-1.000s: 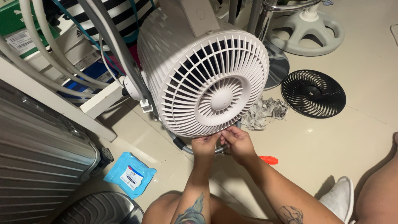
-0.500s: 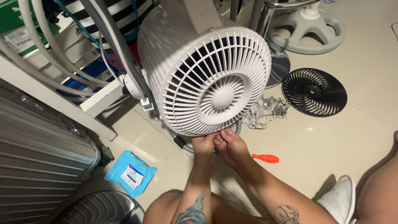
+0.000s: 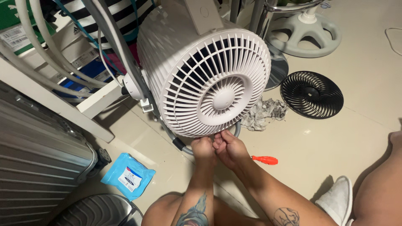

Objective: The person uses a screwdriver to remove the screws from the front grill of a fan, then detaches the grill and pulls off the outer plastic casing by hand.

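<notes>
Two hands meet at the bottom rim of a white fan (image 3: 209, 79), which stands on the tiled floor (image 3: 335, 138) and faces the camera with its round slatted grille. The left hand (image 3: 204, 148) is curled into a loose fist right under the grille's lower edge, fingers closed on something too small to make out. The right hand (image 3: 229, 147) presses against it, thumb and fingers pinched at the same spot on the rim; what it grips is hidden too. Both forearms come up from the bottom edge of the view, each with a tattoo.

Just right of the right hand, a screwdriver (image 3: 264, 160) with an orange handle lies flat on the floor, apart from the hands. A crumpled grey rag (image 3: 264, 113) sits against the fan's lower right side, and beyond it a black round grille (image 3: 312, 94) lies flat on the floor, well apart from the fan. A pale green fan base (image 3: 305, 29) stands near the top right.

To the left, a blue pack of wipes (image 3: 127, 175) lies on the floor beside a ribbed silver suitcase (image 3: 37, 155). White tubes (image 3: 33, 46) and a white frame run across the upper left corner. A white slipper (image 3: 337, 201) shows at the lower right, next to a bare knee.
</notes>
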